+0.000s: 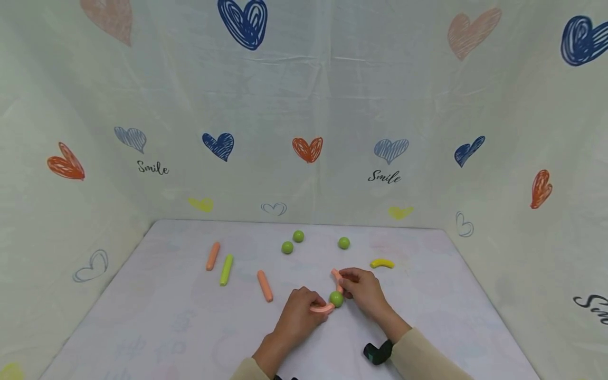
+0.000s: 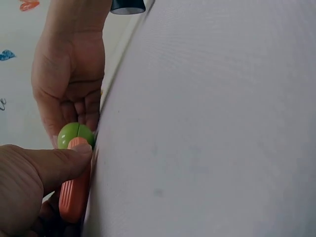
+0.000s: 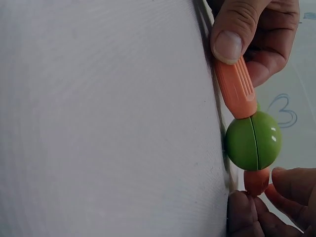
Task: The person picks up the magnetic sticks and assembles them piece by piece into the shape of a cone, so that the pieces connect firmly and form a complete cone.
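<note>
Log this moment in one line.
left hand: grips curved orange stick; right hand: grips second orange stick; green ball: between sticks

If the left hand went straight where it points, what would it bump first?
Probably the green ball, just past the left hand and at the end of the orange stick it holds; exact depth is unclear.

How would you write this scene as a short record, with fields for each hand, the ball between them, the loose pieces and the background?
Left hand: pinches a curved orange piece
Right hand: holds a second orange piece
Held-end ball: green, between both held pieces, touching them
Loose balls: three green balls, towards the far edge
Loose sticks: two orange sticks and one yellow-green stick, on the left side
Loose curve: yellow curved piece, beyond the right hand
Surface: white table
Background: pale sheet with hearts and "Smile"
</note>
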Motion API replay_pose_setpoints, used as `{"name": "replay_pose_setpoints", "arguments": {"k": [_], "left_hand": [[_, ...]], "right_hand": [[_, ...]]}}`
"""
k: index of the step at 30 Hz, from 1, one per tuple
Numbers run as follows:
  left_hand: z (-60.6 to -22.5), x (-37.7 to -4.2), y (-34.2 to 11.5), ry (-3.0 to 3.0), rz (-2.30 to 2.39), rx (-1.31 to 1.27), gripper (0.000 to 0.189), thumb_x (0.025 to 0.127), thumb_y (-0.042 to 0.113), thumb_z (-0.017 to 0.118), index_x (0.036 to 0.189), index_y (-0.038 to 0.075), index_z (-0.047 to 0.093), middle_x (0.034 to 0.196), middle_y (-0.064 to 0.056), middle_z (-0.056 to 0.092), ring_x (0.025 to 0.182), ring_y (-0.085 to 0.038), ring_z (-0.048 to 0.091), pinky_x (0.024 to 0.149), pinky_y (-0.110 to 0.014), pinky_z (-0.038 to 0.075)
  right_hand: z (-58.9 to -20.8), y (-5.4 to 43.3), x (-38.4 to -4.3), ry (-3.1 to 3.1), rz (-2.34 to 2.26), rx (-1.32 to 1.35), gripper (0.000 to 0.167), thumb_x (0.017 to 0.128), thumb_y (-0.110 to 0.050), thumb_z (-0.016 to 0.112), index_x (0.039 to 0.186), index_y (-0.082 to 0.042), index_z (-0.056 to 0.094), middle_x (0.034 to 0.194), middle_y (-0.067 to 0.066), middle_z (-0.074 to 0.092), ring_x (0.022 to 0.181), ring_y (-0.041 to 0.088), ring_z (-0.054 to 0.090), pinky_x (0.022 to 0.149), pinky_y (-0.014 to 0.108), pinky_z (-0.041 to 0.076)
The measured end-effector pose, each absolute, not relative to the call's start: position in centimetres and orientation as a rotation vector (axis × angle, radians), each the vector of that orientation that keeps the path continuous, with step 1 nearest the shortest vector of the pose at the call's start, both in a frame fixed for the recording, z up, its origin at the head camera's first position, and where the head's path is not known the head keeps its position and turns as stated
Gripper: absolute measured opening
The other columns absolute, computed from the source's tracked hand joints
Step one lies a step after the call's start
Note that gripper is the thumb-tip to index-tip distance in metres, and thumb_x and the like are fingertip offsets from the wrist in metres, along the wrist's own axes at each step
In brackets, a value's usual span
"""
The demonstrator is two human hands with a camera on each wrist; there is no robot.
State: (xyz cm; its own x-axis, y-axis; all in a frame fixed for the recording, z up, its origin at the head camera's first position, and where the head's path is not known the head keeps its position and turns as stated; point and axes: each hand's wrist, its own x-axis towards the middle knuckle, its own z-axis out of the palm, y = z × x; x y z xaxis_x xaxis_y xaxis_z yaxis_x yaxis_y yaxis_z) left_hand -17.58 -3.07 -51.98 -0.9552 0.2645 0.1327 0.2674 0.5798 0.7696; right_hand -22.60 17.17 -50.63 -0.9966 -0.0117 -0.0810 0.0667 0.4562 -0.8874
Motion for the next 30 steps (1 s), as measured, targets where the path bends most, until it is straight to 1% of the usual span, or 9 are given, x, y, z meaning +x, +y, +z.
{"name": "replay_pose_setpoints", "arguments": {"k": [3,6,12,17,19,21,24,27,30], "left_hand": [[-51.9,-17.5,-2.6,-2.793,-1.342,-0.458,0.014,0.083,0.018,0.090,0.091,0.015,0.078,0.086,0.009,0.061,0.084,-0.008,0.049,0.070,-0.023,0.043],[-51.8,-17.5,-2.2,-2.805,-1.317,-0.431,0.014,0.083,0.018,0.090,0.090,0.016,0.078,0.085,0.009,0.061,0.083,-0.009,0.049,0.069,-0.022,0.043],[-51.7,-17.4,-1.5,-2.786,-1.289,-0.427,0.021,0.079,0.018,0.093,0.089,0.015,0.075,0.083,0.008,0.062,0.081,-0.009,0.048,0.067,-0.023,0.041],[-51.6,-17.3,-1.1,-2.780,-1.276,-0.445,0.025,0.078,0.021,0.095,0.089,0.015,0.073,0.083,0.008,0.061,0.080,-0.008,0.047,0.067,-0.023,0.039],[-51.5,-17.2,-1.1,-2.783,-1.284,-0.448,0.025,0.078,0.021,0.094,0.090,0.015,0.072,0.083,0.008,0.060,0.080,-0.008,0.046,0.066,-0.022,0.039],[-51.4,-17.2,-1.2,-2.783,-1.303,-0.459,0.025,0.079,0.022,0.093,0.091,0.015,0.073,0.084,0.007,0.060,0.080,-0.008,0.046,0.066,-0.022,0.039],[-51.3,-17.2,-1.6,-2.782,-1.354,-0.482,0.024,0.081,0.023,0.092,0.094,0.015,0.073,0.087,0.007,0.062,0.082,-0.007,0.049,0.068,-0.023,0.042],[-51.2,-17.4,-1.9,-2.798,-1.418,-0.481,0.024,0.084,0.026,0.089,0.098,0.015,0.074,0.091,0.007,0.064,0.086,-0.007,0.054,0.073,-0.025,0.047],[-50.9,-17.7,-2.3,-2.832,-1.500,-0.436,0.027,0.085,0.032,0.088,0.103,0.017,0.075,0.096,0.008,0.066,0.093,-0.009,0.060,0.080,-0.030,0.051]], "right_hand": [[-50.4,17.3,-22.3,2.677,-1.523,0.031,0.023,0.100,-0.012,0.069,0.120,-0.003,0.076,0.097,0.004,0.077,0.077,0.013,0.067,0.067,0.027,0.057],[-50.4,17.5,-22.0,2.717,-1.473,0.011,0.020,0.101,-0.013,0.069,0.117,-0.005,0.078,0.098,0.002,0.077,0.078,0.011,0.067,0.069,0.026,0.057],[-50.7,18.2,-21.2,2.732,-1.459,-0.069,0.021,0.099,-0.020,0.074,0.117,-0.010,0.079,0.107,0.001,0.078,0.089,0.011,0.069,0.077,0.027,0.057],[-51.3,18.4,-20.6,2.735,-1.444,-0.181,0.027,0.091,-0.023,0.084,0.116,-0.014,0.078,0.120,0.002,0.073,0.101,0.014,0.070,0.084,0.028,0.058],[-51.4,18.4,-20.4,2.746,-1.434,-0.211,0.028,0.088,-0.022,0.087,0.114,-0.016,0.079,0.123,0.003,0.071,0.102,0.015,0.069,0.085,0.026,0.059],[-51.5,18.4,-20.3,2.755,-1.428,-0.224,0.028,0.087,-0.020,0.088,0.113,-0.017,0.079,0.121,0.002,0.070,0.101,0.014,0.068,0.084,0.024,0.058],[-51.6,18.4,-20.2,2.760,-1.432,-0.213,0.028,0.087,-0.018,0.088,0.113,-0.017,0.080,0.115,0.001,0.070,0.097,0.012,0.065,0.081,0.023,0.056],[-51.6,18.5,-20.1,2.757,-1.440,-0.205,0.029,0.087,-0.018,0.087,0.115,-0.015,0.080,0.111,0.000,0.069,0.095,0.012,0.064,0.080,0.022,0.055],[-51.6,18.6,-20.1,2.748,-1.456,-0.203,0.030,0.087,-0.018,0.087,0.116,-0.013,0.079,0.108,0.001,0.070,0.094,0.013,0.064,0.080,0.023,0.055]]}}
